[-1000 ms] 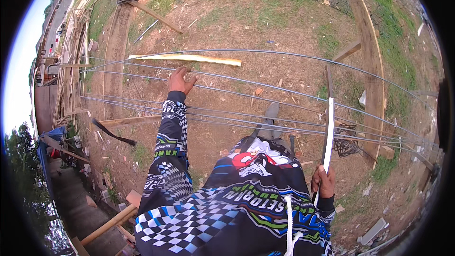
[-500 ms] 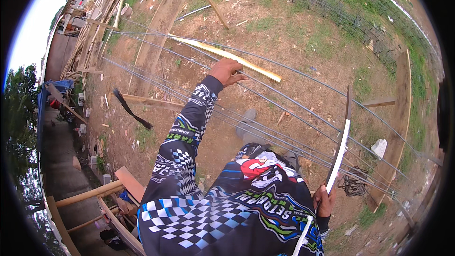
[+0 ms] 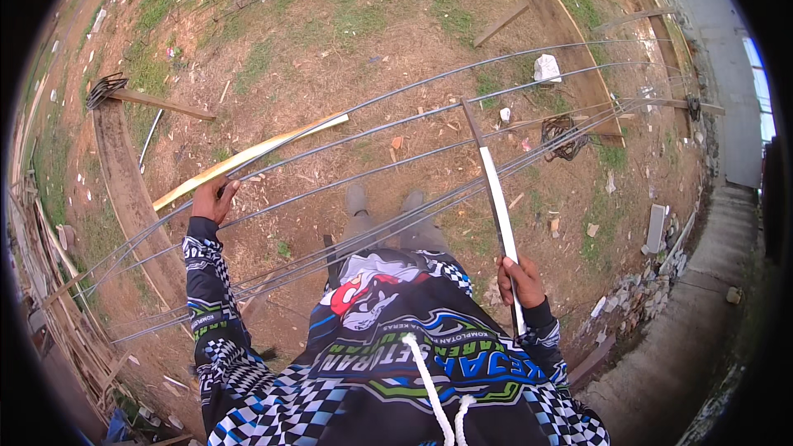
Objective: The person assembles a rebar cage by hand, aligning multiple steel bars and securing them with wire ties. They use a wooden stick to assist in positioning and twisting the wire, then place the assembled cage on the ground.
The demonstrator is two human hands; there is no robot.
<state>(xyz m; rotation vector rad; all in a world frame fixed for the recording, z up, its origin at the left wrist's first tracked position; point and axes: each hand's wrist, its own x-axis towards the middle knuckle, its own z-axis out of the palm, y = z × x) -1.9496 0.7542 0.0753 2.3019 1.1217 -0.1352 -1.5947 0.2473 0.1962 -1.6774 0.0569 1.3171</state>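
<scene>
Several long thin steel rods [image 3: 388, 122] run across in front of me, above the dirt ground. At the left, my left hand [image 3: 215, 201] has its fingers curled round one rod, close to a pale yellow strip [image 3: 248, 153] lying beyond it. On the right, my right hand [image 3: 520, 281] grips a long narrow bar [image 3: 497, 190] with a white face and a dark, thin far end. The bar points away from me and crosses over the rods, its tip near a farther rod. Its lower end shows below my fist.
A wooden plank [image 3: 132, 182] with a bundle of dark wire [image 3: 106, 89] on its end supports the rods at left; another plank [image 3: 562, 25] stands at right. Coiled wire [image 3: 563, 139], a white block [image 3: 546, 68], rubble [image 3: 636, 314] and a concrete strip [image 3: 723, 256] lie rightward.
My view has turned to the right, so the rods now slope up rightward. My left hand has gone farther left along the rods; my right hand still holds the bar.
</scene>
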